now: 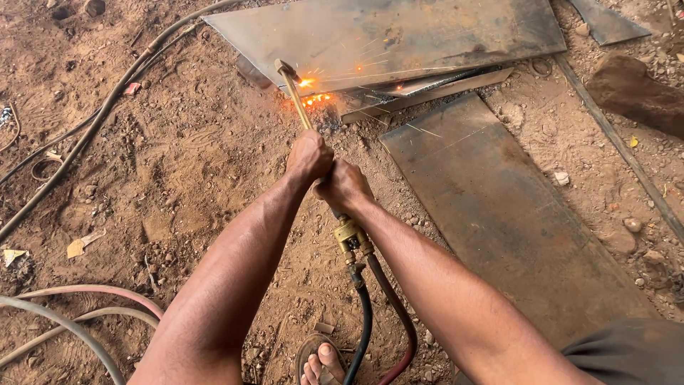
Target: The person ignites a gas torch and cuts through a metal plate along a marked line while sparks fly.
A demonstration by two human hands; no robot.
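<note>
Fingers (pixel 313 165) of both my hands are curling tight around the brass cutting torch (pixel 299 107), gripping it with no gap showing. I am clamping my left hand (pixel 308 157) on the tube just ahead of my right hand (pixel 344 187), the two touching side by side. Nearest me, my sandalled foot (pixel 320 362) is resting on the dirt ground (pixel 178 185), beside the two hoses, one dark (pixel 365 321) and one red (pixel 399 328), that are hanging from the torch's brass valve block (pixel 352 239) just behind my right wrist. Loose hoses (pixel 71 321) are curving across the soil at lower left. To my right, a long rusty steel plate (pixel 513 214) is lying flat on the earth. Farther out, the torch's bent tip (pixel 285 69) is meeting the near edge of a large steel sheet (pixel 399 32), where orange sparks (pixel 313 91) are scattering over the ground and across the metal. Beyond, more hoses (pixel 92 121) are trailing off at upper left, and a brown rock (pixel 634 89) is sitting at far right.
</note>
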